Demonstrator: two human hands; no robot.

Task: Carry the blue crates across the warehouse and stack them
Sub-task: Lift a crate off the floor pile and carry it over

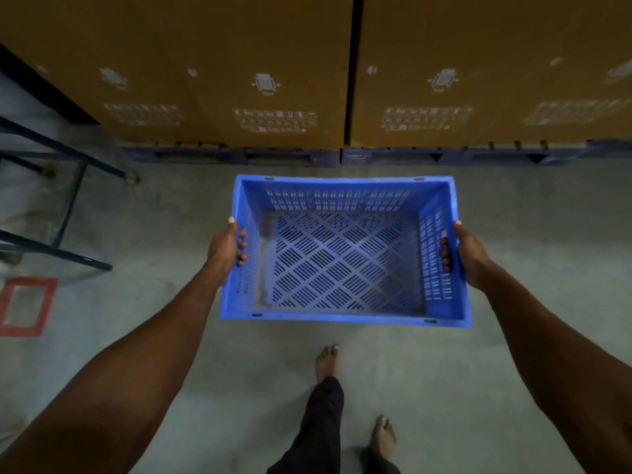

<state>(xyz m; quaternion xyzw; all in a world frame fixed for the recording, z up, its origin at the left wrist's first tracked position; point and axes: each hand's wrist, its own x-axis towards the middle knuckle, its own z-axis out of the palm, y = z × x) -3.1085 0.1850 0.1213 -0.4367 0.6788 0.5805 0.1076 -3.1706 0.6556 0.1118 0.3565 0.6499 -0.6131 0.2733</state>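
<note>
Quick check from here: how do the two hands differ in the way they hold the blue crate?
The left hand grips the blue crate at its left end wall, the right hand at its right end wall. The left hand shows three fingertips inside the crate, the right four. Both have thumbs along the rim outside and fingers curled through the handle openings, holding the empty crate level above the floor.

A rectangular blue crate (343,318) of matt perforated plastic is seen, above a rough grey concrete floor (513,213). Tall brown cardboard boxes (219,63) look matt; a dark metal frame (65,152) looks painted.
</note>
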